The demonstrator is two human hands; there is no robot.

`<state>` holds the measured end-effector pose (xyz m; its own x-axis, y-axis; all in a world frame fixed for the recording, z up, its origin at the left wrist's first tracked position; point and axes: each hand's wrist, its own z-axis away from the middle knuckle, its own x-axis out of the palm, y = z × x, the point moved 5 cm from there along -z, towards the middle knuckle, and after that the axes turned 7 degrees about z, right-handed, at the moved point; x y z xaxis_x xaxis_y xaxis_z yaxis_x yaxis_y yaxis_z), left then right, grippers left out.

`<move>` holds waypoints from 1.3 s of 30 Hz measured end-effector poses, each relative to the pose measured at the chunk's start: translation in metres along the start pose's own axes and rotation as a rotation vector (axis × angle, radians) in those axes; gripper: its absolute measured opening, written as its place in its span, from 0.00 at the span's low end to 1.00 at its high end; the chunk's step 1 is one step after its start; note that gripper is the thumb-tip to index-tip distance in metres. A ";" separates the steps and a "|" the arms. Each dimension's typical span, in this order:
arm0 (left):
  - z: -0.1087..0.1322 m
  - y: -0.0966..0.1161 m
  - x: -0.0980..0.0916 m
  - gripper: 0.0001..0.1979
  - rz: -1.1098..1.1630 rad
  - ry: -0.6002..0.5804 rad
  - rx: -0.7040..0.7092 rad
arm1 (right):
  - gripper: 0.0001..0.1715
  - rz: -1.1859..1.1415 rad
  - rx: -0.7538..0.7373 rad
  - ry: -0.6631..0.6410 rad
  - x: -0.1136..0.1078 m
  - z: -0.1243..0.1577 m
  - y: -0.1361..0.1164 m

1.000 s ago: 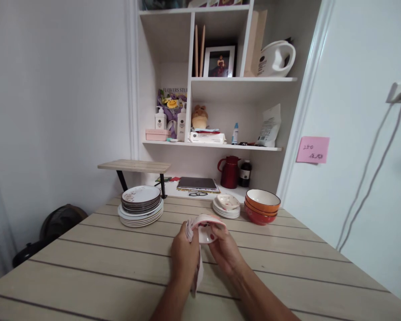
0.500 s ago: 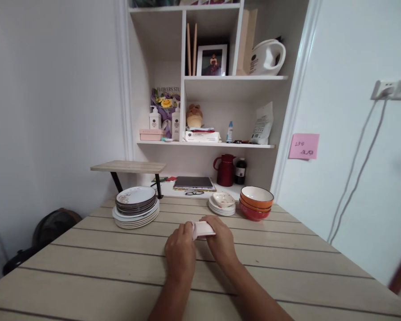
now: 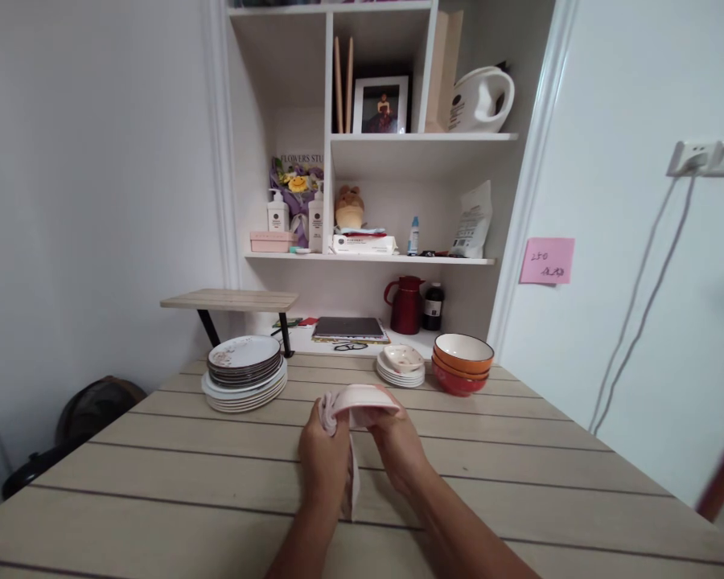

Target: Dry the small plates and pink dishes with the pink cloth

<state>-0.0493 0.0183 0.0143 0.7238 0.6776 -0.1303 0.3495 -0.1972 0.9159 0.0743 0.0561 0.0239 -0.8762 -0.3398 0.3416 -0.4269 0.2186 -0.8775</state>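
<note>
A small pale dish [image 3: 369, 397] with a pinkish rim is tilted up in front of me over the wooden table. My right hand [image 3: 401, 452] grips its right side. At the dish's left edge, my left hand [image 3: 324, 457] is closed around a pale pink cloth [image 3: 329, 412] pressed against it. A loose end of this cloth hangs below the left hand toward the table. The fingertips under the dish are hidden.
A stack of plates [image 3: 244, 394] stands at the left, by a small raised shelf [image 3: 229, 301]. Small white dishes [image 3: 401, 376] and stacked orange and red bowls [image 3: 462, 378] are behind my hands at the right. Farther back are a laptop [image 3: 348, 327] and a red jug [image 3: 406, 307].
The dish has tipped and turned, so more of its rim and side shows. More of the cloth is visible, with its end now hanging down. Both hands keep hold.
</note>
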 end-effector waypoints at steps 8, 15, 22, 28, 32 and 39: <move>0.002 0.001 -0.004 0.16 -0.286 -0.044 0.060 | 0.19 0.073 0.089 0.080 -0.009 -0.003 0.007; 0.011 0.017 0.000 0.16 -0.645 -0.129 0.316 | 0.33 0.846 -0.366 0.118 -0.015 -0.003 -0.019; 0.006 0.014 -0.004 0.13 -0.468 -0.068 0.177 | 0.21 0.590 -0.245 0.012 -0.010 -0.003 -0.022; -0.010 -0.012 0.002 0.21 0.016 -0.039 -0.069 | 0.20 0.123 -0.015 0.063 0.001 0.000 -0.013; -0.010 -0.010 0.002 0.19 0.001 -0.074 -0.062 | 0.25 0.027 0.049 0.041 -0.001 -0.003 -0.001; 0.004 0.008 -0.001 0.15 -0.587 -0.077 0.221 | 0.35 0.644 -0.279 0.174 -0.014 -0.002 -0.013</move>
<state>-0.0446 0.0127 0.0202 0.4120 0.6657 -0.6221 0.8101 0.0449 0.5846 0.0914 0.0601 0.0315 -0.9861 0.0807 -0.1452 0.1654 0.5597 -0.8120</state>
